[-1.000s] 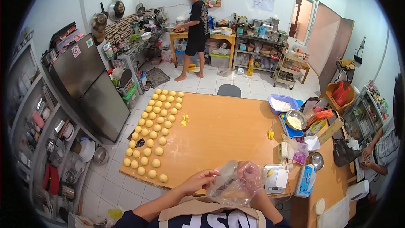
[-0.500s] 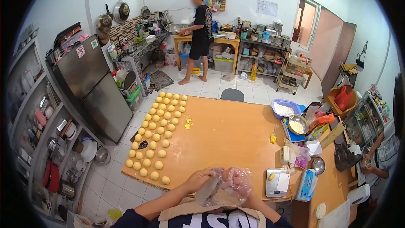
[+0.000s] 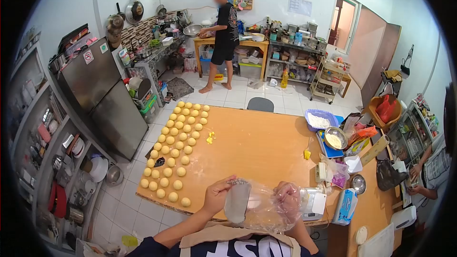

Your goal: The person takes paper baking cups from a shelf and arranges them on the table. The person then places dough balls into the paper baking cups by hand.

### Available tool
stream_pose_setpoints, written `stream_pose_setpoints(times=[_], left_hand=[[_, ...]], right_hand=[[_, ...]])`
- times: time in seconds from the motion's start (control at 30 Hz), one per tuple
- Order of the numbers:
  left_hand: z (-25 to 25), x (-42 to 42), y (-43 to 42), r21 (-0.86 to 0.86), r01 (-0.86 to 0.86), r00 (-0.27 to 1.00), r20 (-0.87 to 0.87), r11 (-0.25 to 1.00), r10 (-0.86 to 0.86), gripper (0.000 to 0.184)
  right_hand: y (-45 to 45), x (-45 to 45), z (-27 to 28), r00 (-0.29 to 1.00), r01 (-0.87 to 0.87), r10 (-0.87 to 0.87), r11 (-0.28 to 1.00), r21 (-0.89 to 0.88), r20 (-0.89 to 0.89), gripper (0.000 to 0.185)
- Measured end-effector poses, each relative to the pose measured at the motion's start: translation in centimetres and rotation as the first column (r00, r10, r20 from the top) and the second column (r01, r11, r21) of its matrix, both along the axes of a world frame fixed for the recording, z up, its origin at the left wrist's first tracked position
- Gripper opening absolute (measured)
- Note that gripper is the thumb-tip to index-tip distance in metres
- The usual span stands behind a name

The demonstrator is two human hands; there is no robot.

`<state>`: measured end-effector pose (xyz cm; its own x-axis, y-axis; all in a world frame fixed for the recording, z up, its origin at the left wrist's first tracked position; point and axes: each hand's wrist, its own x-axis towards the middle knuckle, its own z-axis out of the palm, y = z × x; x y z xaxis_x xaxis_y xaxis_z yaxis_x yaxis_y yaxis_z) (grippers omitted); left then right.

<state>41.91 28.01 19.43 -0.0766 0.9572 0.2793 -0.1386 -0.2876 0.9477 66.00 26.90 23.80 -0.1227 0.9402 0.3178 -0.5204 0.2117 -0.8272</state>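
A clear plastic bag is stretched between my two hands, over the near edge of the table. My left hand pinches the bag's rim between thumb and fingers, and the mouth stands open there. My right hand is curled at the bag's other end, with clear film around it; whether it is inside or behind the film I cannot tell. Several round yellow dough balls lie in rows along the table's left side. Small yellow scraps lie beside them.
The wooden table carries a kitchen scale, a blue tissue pack, a metal bowl and a purple basket of flour on its right. A person stands at the back counter; another person's arm is far right.
My hands have moved apart, the left one leftward and the right one rightward. The plastic bag, bunched before, is now spread wide with its mouth open.
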Motion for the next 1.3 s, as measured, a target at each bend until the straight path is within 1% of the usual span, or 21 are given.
stream_pose_setpoints(times=[0.03, 0.07, 0.1, 0.13, 0.2, 0.23, 0.27, 0.3, 0.37, 0.4, 0.47, 0.57, 0.67, 0.77, 0.87, 0.97, 1.0, 1.03, 1.1, 1.2, 1.3], left_hand=[[-0.1, 0.3, 0.1, -0.009, -0.074, 0.995, 0.059, 0.997, 0.075, 0.018], [0.2, -0.2, 0.8, -0.132, -0.125, 0.96, 0.236, 0.983, 0.153, 0.019], [0.8, -1.3, 1.9, -0.26, -0.15, 0.886, 0.393, 0.954, 0.246, 0.02], [0.9, -2.7, 2.7, -0.387, -0.149, 0.779, 0.52, 0.91, 0.349, 0.022], [-2.6, -7.3, 3.3, -0.34, -0.027, 0.754, 0.61, 0.94, 0.243, 0.027], [-1.8, -7.9, 3.2, -0.311, 0.034, 0.736, 0.651, 0.95, 0.187, 0.031], [-1.3, -7.3, 2.9, -0.428, -0.12, 0.706, 0.598, 0.896, 0.38, 0.045], [-1.2, -7.1, 2.7, -0.452, -0.124, 0.719, 0.573, 0.884, 0.394, 0.049], [-1.4, -6.9, 2.2, -0.499, -0.14, 0.74, 0.521, 0.855, 0.425, 0.057], [-1.8, -6.7, 2.0, -0.518, -0.131, 0.762, 0.493, 0.846, 0.42, 0.061], [-2.7, -5.9, 1.6, -0.557, -0.112, 0.803, 0.437, 0.823, 0.405, 0.07], [-2.6, -5.0, 0.8, -0.575, -0.151, 0.865, 0.317, 0.804, 0.389, 0.079], [-3.7, -5.0, 0.5, -0.515, -0.235, 0.862, 0.282, 0.825, 0.421, 0.083], [-4.4, -5.6, 0.3, -0.556, -0.244, 0.833, 0.3, 0.795, 0.466, 0.072], [-5.0, -6.5, 0.2, -0.617, -0.047, 0.795, 0.453, 0.785, 0.404, 0.057], [-5.0, -6.1, -0.2, -0.639, -0.048, 0.779, 0.457, 0.768, 0.43, 0.047], [-5.2, -6.1, -0.1, -0.647, -0.048, 0.78, 0.451, 0.761, 0.434, 0.047], [-5.5, -6.2, 0.0, -0.657, -0.048, 0.781, 0.445, 0.752, 0.438, 0.047], [-6.0, -6.3, 0.0, -0.675, -0.046, 0.788, 0.429, 0.736, 0.442, 0.047], [-6.6, -6.6, 0.3, -0.68, -0.036, 0.798, 0.421, 0.732, 0.431, 0.047], [-7.3, -6.8, 0.5, -0.671, -0.016, 0.792, 0.445, 0.741, 0.419, 0.047]], right_hand=[[0.1, 0.5, -0.1, 0.999, 0.015, -0.014, 1.0, 0.018, -0.049, 0.01], [0.3, 1.0, -0.2, 0.995, 0.029, -0.026, 0.999, 0.037, -0.098, 0.012], [0.7, 1.8, -0.1, 0.981, 0.049, -0.038, 0.997, 0.056, -0.193, 0.015], [1.0, 2.9, -0.1, 0.957, 0.07, -0.046, 0.995, 0.074, -0.286, 0.018], [1.2, 7.1, -2.4, 0.899, -0.091, 0.018, 0.985, -0.147, -0.437, 0.011], [1.1, 8.5, -4.2, 0.915, -0.074, -0.004, 0.982, -0.176, -0.403, 0.009], [1.1, 9.9, -5.9, 0.929, -0.057, -0.023, 0.977, -0.205, -0.369, 0.01], [1.0, 11.4, -7.7, 0.942, -0.04, -0.041, 0.972, -0.233, -0.334, 0.014], [0.3, 8.5, -2.5, 0.994, 0.076, -0.095, 0.957, -0.279, -0.054, 0.014], [0.4, 7.1, -1.3, 0.98, 0.189, -0.16, 0.928, -0.322, 0.114, 0.019], [0.3, 5.0, 0.0, 0.861, 0.421, -0.25, 0.839, -0.345, 0.444, 0.028], [0.6, 5.4, -3.2, 0.935, 0.32, -0.204, 0.838, -0.442, 0.29, 0.041], [1.1, 6.9, -4.9, 0.827, 0.266, -0.049, 0.911, -0.314, 0.559, 0.043], [1.2, 8.6, -5.3, 0.736, 0.07, 0.205, 0.925, -0.373, 0.645, 0.042], [1.4, 9.3, -4.5, 0.788, 0.044, 0.176, 0.94, -0.339, 0.59, 0.041], [2.7, 10.6, -4.5, 0.874, 0.348, -0.111, 0.821, -0.453, 0.472, 0.043], [3.6, 12.1, -6.4, 0.943, 0.325, -0.258, 0.844, -0.427, 0.209, 0.042], [4.2, 13.6, -7.0, 0.935, 0.355, -0.321, 0.832, -0.426, 0.151, 0.042], [4.7, 16.3, -7.6, 0.895, 0.414, -0.444, 0.8, -0.433, 0.037, 0.041], [4.3, 18.4, -5.6, 0.768, 0.612, -0.638, 0.712, -0.345, 0.046, 0.045], [2.8, 19.8, -2.8, 0.617, 0.772, -0.786, 0.611, -0.173, -0.023, 0.047]])
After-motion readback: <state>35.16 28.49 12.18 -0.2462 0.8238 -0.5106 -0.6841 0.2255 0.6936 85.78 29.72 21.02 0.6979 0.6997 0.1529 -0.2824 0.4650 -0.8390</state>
